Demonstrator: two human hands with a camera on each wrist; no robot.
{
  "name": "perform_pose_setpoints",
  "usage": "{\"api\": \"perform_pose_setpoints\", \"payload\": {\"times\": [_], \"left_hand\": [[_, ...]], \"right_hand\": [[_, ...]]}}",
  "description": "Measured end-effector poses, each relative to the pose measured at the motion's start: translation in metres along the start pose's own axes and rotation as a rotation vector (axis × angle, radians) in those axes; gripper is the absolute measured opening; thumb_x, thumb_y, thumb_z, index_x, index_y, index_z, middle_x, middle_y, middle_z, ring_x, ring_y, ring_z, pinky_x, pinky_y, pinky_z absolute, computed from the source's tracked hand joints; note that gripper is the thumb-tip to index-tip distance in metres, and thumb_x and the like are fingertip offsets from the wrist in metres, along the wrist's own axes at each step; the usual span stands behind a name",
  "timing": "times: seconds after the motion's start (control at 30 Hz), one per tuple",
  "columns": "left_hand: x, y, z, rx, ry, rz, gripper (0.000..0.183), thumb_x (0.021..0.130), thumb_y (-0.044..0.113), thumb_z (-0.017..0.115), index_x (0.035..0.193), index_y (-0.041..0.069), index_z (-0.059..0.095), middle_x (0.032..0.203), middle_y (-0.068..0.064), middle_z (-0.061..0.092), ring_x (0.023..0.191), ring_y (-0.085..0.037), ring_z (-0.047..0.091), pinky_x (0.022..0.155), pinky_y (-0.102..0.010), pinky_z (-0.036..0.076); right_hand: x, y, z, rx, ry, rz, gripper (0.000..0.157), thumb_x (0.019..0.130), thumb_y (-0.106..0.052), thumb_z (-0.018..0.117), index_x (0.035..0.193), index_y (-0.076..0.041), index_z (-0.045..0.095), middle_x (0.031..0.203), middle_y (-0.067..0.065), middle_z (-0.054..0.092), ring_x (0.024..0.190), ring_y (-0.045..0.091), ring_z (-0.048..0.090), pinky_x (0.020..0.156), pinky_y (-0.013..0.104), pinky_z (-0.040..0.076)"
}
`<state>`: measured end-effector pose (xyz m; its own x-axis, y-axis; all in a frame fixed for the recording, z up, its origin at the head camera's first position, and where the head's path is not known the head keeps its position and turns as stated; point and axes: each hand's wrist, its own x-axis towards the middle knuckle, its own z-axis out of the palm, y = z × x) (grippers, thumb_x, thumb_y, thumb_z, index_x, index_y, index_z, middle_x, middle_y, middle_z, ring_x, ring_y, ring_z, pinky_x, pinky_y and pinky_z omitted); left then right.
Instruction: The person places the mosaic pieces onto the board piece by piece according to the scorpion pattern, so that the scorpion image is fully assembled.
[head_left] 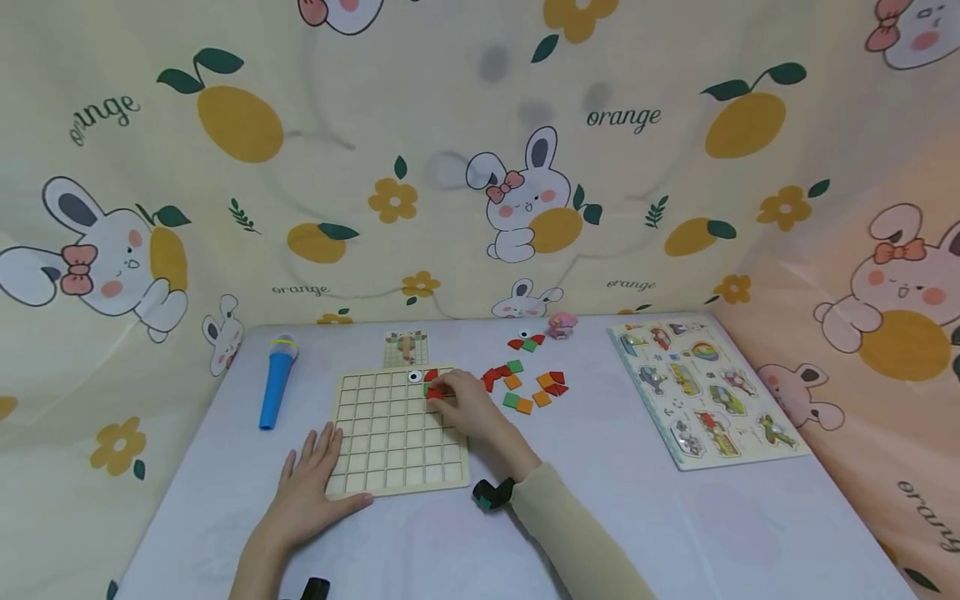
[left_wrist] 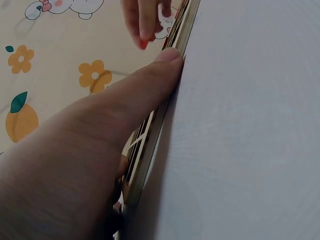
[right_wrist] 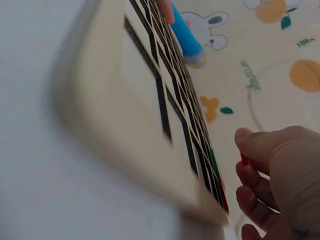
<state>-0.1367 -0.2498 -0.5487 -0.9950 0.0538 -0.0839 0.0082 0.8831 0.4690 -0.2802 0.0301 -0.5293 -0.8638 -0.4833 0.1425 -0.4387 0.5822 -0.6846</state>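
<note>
A pale wooden grid board (head_left: 382,454) lies on the table. My left hand (head_left: 303,492) rests at its lower left corner, fingers spread along the left side and thumb near the front edge. In the left wrist view, the thumb (left_wrist: 145,80) lies against the board's edge. Over the board's upper right part, my right hand (head_left: 474,410) pinches a small red piece (right_wrist: 244,159) between thumb and fingers. Beside those fingertips, a white eye piece (head_left: 415,377) and a red piece (head_left: 431,375) sit in the top row, with some green showing below.
Loose orange pieces (head_left: 524,406), plus red and green ones, lie right of the board. Behind it is a pattern card (head_left: 406,348). A blue toy microphone (head_left: 277,387) lies left, a picture puzzle board (head_left: 697,392) right, and a pink figurine (head_left: 562,325) at the back.
</note>
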Motion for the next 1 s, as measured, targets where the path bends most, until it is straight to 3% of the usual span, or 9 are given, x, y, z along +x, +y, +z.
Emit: {"api": "perform_pose_setpoints", "payload": {"times": [0.27, 0.77, 1.0], "left_hand": [[0.001, 0.003, 0.002, -0.002, -0.001, 0.007, 0.132, 0.077, 0.079, 0.076, 0.167, -0.002, 0.023, 0.175, -0.026, 0.013, 0.160, -0.054, 0.004, 0.124, -0.075, -0.003], [-0.002, -0.001, 0.000, -0.005, -0.019, -0.005, 0.133, 0.077, 0.078, 0.076, 0.167, -0.002, 0.021, 0.175, -0.026, 0.011, 0.160, -0.054, 0.003, 0.123, -0.076, -0.003], [0.000, -0.001, 0.000, -0.009, -0.010, 0.006, 0.132, 0.078, 0.078, 0.076, 0.167, -0.002, 0.021, 0.175, -0.026, 0.011, 0.160, -0.054, 0.003, 0.123, -0.076, -0.003]], "right_hand": [[0.021, -0.003, 0.014, -0.117, -0.048, -0.042, 0.027, 0.103, -0.028, 0.072, 0.125, -0.012, 0.073, 0.127, 0.005, 0.070, 0.125, 0.027, 0.059, 0.101, 0.053, 0.044], [0.030, -0.004, 0.010, -0.122, -0.046, -0.017, 0.029, 0.103, -0.031, 0.072, 0.128, -0.015, 0.074, 0.121, 0.003, 0.070, 0.111, 0.021, 0.060, 0.093, 0.043, 0.042], [0.040, -0.011, 0.018, -0.151, -0.056, -0.002, 0.030, 0.104, -0.032, 0.070, 0.129, -0.015, 0.074, 0.124, 0.003, 0.070, 0.115, 0.022, 0.061, 0.096, 0.044, 0.042]]}}
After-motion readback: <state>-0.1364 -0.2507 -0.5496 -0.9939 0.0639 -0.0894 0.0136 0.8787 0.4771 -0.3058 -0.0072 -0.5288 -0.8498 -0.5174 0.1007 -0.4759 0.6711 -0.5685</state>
